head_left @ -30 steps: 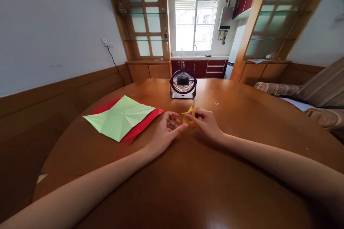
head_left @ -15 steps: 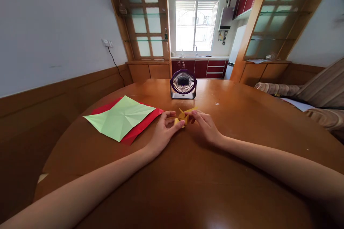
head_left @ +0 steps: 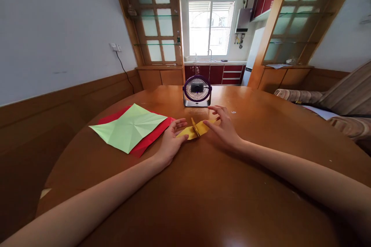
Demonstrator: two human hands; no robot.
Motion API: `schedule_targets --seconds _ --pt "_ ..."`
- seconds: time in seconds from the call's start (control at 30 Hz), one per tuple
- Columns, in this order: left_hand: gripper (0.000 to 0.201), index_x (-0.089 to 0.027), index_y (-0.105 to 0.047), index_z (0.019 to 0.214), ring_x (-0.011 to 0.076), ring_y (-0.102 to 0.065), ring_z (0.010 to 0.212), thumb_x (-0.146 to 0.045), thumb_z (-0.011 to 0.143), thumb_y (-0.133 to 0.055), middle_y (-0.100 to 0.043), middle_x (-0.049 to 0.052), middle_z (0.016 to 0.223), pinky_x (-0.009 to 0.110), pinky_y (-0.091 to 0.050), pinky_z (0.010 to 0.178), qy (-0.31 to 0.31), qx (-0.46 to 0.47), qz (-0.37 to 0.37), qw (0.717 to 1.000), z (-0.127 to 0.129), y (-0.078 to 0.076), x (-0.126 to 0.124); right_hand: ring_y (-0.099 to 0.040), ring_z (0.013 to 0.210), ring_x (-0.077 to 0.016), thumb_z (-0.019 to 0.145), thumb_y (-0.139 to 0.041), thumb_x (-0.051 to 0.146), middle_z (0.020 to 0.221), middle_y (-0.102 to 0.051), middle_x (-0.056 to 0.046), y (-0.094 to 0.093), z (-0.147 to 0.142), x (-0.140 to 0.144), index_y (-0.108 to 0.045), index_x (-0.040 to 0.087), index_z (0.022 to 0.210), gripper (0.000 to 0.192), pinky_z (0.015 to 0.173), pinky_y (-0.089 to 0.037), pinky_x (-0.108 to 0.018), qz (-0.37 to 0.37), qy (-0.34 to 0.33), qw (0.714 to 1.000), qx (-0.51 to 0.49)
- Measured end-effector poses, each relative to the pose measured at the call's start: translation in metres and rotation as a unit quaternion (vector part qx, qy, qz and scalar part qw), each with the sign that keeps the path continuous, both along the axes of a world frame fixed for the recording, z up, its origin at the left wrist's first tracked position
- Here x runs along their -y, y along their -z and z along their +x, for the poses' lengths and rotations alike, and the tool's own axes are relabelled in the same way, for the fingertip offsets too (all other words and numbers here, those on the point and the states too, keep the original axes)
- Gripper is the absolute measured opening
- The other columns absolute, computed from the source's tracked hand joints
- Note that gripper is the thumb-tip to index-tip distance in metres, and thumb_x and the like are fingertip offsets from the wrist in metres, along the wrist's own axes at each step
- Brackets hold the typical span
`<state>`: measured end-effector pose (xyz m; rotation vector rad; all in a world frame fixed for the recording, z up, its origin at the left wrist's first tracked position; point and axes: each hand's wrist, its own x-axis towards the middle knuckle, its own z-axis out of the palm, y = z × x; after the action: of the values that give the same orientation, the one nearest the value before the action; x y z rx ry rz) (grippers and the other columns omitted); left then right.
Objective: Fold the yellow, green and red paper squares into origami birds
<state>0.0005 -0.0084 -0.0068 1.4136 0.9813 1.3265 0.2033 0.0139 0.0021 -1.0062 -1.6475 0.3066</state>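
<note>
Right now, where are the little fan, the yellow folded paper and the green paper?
little fan (head_left: 197, 89), head view, on its round grille.
yellow folded paper (head_left: 194, 131), head view, on its middle fold.
green paper (head_left: 129, 128), head view, on its centre crease.

I count: paper sheets, flat, 2 (green (head_left: 129, 126), red (head_left: 150, 136)); folded yellow paper (head_left: 193, 131), 1; fan (head_left: 197, 91), 1.
</note>
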Motion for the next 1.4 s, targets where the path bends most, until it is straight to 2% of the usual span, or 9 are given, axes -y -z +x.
schedule_targets --seconds 0.07,0.13,0.23,0.37,0.53,0.67,0.83,1.1,1.4 --pt "0.050 -0.017 -0.057 0.115 0.0237 -0.056 0.119 -0.014 0.068 -0.072 -0.060 0.012 0.125 0.039 -0.047 0.099 0.012 0.020 -0.023 0.999 -0.001 -0.001 0.000 -0.055 0.104 -0.0238 0.071 -0.076 0.032 0.122 -0.055 -0.012 0.002 0.003 -0.008 -0.057 0.021 0.119 0.053 0.083 -0.048 -0.039 -0.052 -0.013 0.998 -0.043" --pt "0.048 -0.018 -0.058 0.114 0.0226 -0.062 0.112 -0.013 0.069 -0.073 -0.062 0.012 0.125 0.037 -0.053 0.093 0.026 0.055 -0.066 0.996 -0.003 -0.003 -0.001 -0.061 0.089 -0.0202 0.070 -0.077 0.033 0.104 -0.064 -0.010 0.003 0.005 -0.015 -0.059 0.018 0.115 0.051 0.077 -0.050 -0.036 -0.156 -0.083 0.979 -0.098" --pt "0.045 -0.018 -0.059 0.111 0.0196 -0.069 0.095 -0.010 0.070 -0.074 -0.066 0.011 0.119 0.032 -0.058 0.082 0.031 0.103 -0.134 0.985 -0.006 -0.004 -0.005 -0.063 0.068 -0.0142 0.069 -0.078 0.033 0.083 -0.068 -0.005 0.005 0.007 -0.018 -0.064 0.015 0.100 0.038 0.065 -0.052 -0.030 -0.301 -0.180 0.922 -0.163" --pt "0.046 -0.014 -0.061 0.109 0.0215 -0.071 0.094 -0.008 0.068 -0.078 -0.070 0.013 0.110 0.034 -0.059 0.087 0.060 0.133 -0.179 0.973 -0.009 -0.003 -0.011 -0.067 0.068 -0.0141 0.064 -0.084 0.025 0.085 -0.072 -0.008 0.004 0.008 -0.013 -0.069 0.014 0.091 0.033 0.064 -0.056 -0.028 -0.384 -0.246 0.865 -0.208" --pt "0.032 -0.012 -0.069 0.101 0.0234 -0.070 0.097 -0.014 0.070 -0.079 -0.068 0.015 0.115 0.033 -0.058 0.091 0.136 0.104 -0.191 0.967 -0.010 -0.003 -0.011 -0.069 0.071 -0.0162 0.063 -0.083 0.018 0.085 -0.074 -0.008 0.007 0.010 -0.012 -0.070 0.014 0.093 0.033 0.067 -0.058 -0.029 -0.418 -0.289 0.836 -0.209" --pt "0.023 -0.011 -0.071 0.092 0.0227 -0.071 0.092 -0.015 0.071 -0.078 -0.070 0.014 0.111 0.033 -0.060 0.086 0.116 0.111 -0.189 0.969 -0.009 -0.005 -0.009 -0.067 0.064 -0.0139 0.061 -0.081 0.013 0.077 -0.073 -0.005 0.005 0.010 -0.013 -0.071 0.015 0.083 0.024 0.059 -0.053 -0.024 -0.429 -0.285 0.838 -0.180" --pt "0.025 -0.013 -0.070 0.093 0.0212 -0.071 0.078 -0.023 0.071 -0.078 -0.074 0.010 0.094 0.034 -0.059 0.076 0.105 0.112 -0.163 0.975 -0.003 -0.004 -0.002 -0.059 0.054 -0.0096 0.066 -0.080 0.026 0.068 -0.068 -0.001 -0.006 0.003 -0.002 -0.070 0.016 0.075 0.016 0.046 -0.043 -0.019 -0.424 -0.289 0.855 -0.079" --pt "0.030 -0.014 -0.072 0.088 0.0206 -0.070 0.077 -0.027 0.063 -0.083 -0.074 0.007 0.092 0.031 -0.056 0.072 0.074 0.071 -0.100 0.990 0.004 -0.004 0.005 -0.055 0.059 -0.0093 0.069 -0.079 0.037 0.066 -0.063 0.001 -0.003 -0.002 0.005 -0.070 0.016 0.069 0.023 0.053 -0.042 -0.020 -0.376 -0.316 0.870 -0.051" --pt "0.024 -0.010 -0.073 0.093 0.0231 -0.072 0.082 -0.018 0.071 -0.079 -0.074 0.012 0.097 0.031 -0.059 0.074 0.149 0.124 -0.180 0.964 -0.004 -0.008 -0.003 -0.059 0.060 -0.0091 0.071 -0.080 0.035 0.071 -0.067 0.000 0.002 0.008 -0.003 -0.072 0.015 0.079 0.023 0.056 -0.047 -0.020 -0.421 -0.369 0.825 -0.082"
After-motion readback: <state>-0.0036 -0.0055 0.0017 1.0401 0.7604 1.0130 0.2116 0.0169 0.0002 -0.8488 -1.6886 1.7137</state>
